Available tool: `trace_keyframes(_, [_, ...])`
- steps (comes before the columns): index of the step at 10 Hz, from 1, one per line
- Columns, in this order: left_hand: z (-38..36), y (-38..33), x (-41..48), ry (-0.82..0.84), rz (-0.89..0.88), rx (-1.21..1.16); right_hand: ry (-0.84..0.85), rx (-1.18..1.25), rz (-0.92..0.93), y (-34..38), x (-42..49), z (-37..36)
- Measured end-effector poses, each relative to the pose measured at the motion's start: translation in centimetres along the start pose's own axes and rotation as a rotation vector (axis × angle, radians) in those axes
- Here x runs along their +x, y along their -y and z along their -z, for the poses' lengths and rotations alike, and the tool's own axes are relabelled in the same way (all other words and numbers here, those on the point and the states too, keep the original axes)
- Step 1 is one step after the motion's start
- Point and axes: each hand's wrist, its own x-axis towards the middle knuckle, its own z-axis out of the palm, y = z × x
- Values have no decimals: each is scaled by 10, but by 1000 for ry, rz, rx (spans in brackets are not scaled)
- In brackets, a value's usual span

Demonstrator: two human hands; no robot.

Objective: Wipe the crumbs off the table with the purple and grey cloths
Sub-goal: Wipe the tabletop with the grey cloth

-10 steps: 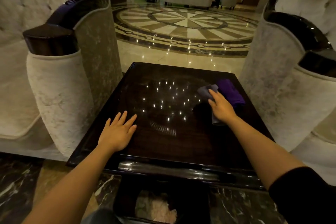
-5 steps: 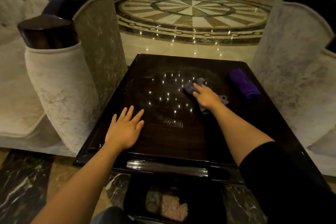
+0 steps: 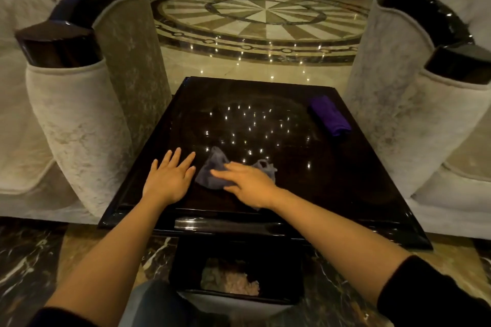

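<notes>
Right hand (image 3: 248,184) lies flat with fingers spread, pressing the grey cloth (image 3: 212,171) onto the dark glossy worktop (image 3: 332,194), lower centre of frame. A second ago this cloth sat at the right side of the worktop beside the purple cloth (image 3: 329,115); it has since swept across and toward the near edge, ending just beside the left hand (image 3: 170,179). Left hand is open, palm down on the worktop, holding nothing, and has barely shifted. Purple cloth rests folded and untouched, upper right of the worktop, well apart from both hands. Crumbs themselves cannot be made out; reflections of ceiling lights speckle the surface. A bin (image 3: 236,268) stands below the near edge. Judgement: the grey-cloth pass is mid-stroke, and the purple cloth's turn is yet to come.
</notes>
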Motion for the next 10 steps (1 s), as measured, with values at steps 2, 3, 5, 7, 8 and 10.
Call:
trace_keyframes(2, [2,-2,-2,7,12,-8,77,0,58,21,-29,-7])
trace_keyframes(3, [6,-3,-4,30,12,-15,119,114,59,28,-44,1])
trace_keyframes(5, [7,-4,-8,24,6,-21,-178,471,-129,9,-80,58])
trace_keyframes(7, [8,-2,-6,16,1,-25,-569,375,-492,-65,-101,113])
trace_keyframes(8, [7,0,-6,20,1,-18,-427,98,-701,-110,-102,99])
trace_keyframes(10, [6,1,-3,25,-14,-21,-63,6,-932,-127,-101,71])
